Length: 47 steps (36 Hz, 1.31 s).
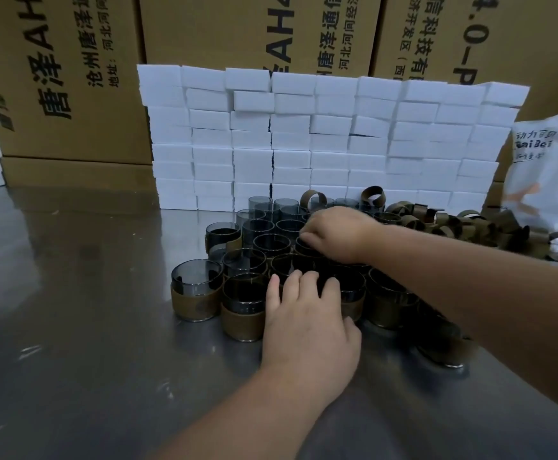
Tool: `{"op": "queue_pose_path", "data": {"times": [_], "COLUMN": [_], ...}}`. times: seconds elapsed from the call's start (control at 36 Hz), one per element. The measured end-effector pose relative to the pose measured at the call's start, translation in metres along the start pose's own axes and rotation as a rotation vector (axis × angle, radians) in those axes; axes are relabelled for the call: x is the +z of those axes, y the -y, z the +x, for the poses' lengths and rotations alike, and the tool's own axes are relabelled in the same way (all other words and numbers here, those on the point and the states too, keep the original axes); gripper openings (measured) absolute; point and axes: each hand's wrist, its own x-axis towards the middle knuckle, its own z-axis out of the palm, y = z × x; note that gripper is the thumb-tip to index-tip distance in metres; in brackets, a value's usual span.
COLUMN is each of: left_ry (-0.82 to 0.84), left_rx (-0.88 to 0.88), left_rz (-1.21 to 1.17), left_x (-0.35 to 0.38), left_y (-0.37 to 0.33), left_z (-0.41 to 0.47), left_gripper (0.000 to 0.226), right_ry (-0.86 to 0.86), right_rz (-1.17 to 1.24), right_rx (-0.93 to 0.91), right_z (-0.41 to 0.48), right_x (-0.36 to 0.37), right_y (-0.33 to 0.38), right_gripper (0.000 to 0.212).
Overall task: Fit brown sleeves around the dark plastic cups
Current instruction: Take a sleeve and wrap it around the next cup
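Several dark translucent plastic cups [272, 242] stand packed together on the steel table. The nearer ones, like the cup at the front left [196, 293], wear brown sleeves around their lower halves; the far ones are bare. A heap of loose brown sleeves [443, 224] lies to the right. My left hand [307, 322] rests over the front cups, its fingers laid on a sleeved cup's rim and side. My right hand [337, 235] reaches in from the right, fingers curled down onto a cup in the middle of the cluster. What its fingertips hold is hidden.
A wall of stacked white foam blocks [320, 141] stands right behind the cups. Large printed cardboard boxes [65, 78] rise behind it. A white plastic bag [549, 174] sits at the right edge. The reflective steel tabletop [81, 327] stretches left and toward me.
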Motion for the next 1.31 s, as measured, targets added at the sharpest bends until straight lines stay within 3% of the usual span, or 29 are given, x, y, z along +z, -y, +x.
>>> {"op": "queue_pose_path", "data": {"times": [0.17, 0.28, 0.36, 0.5, 0.69, 1.11, 1.31], "left_ry": [0.001, 0.014, 0.025, 0.072, -0.017, -0.034, 0.062], "left_rx": [0.003, -0.001, -0.004, -0.032, -0.006, -0.01, -0.041], "left_rz": [0.027, 0.048, 0.05, 0.048, 0.054, 0.084, 0.042], "left_x": [0.003, 0.004, 0.003, -0.002, -0.002, 0.002, -0.003], "left_y": [0.001, 0.001, 0.0, -0.003, -0.003, 0.0, -0.003], "left_z": [-0.001, -0.001, -0.002, -0.001, 0.0, 0.0, 0.001], "left_gripper": [0.057, 0.059, 0.06, 0.06, 0.046, 0.041, 0.048], "right_ry": [-0.066, 0.005, 0.091, 0.23, 0.136, -0.111, -0.193], "right_rz": [-0.039, -0.025, -0.085, -0.124, 0.037, 0.025, -0.042], "right_rx": [0.329, 0.533, 0.626, 0.689, 0.766, 0.812, 0.665], "right_z": [-0.036, -0.066, -0.082, -0.086, -0.066, -0.062, -0.054], "right_x": [-0.009, -0.001, 0.018, 0.048, 0.077, 0.07, 0.026], "right_y": [-0.089, -0.146, -0.178, -0.207, -0.214, -0.209, -0.193], "right_gripper": [0.032, 0.029, 0.048, 0.065, 0.076, 0.025, 0.023]}}
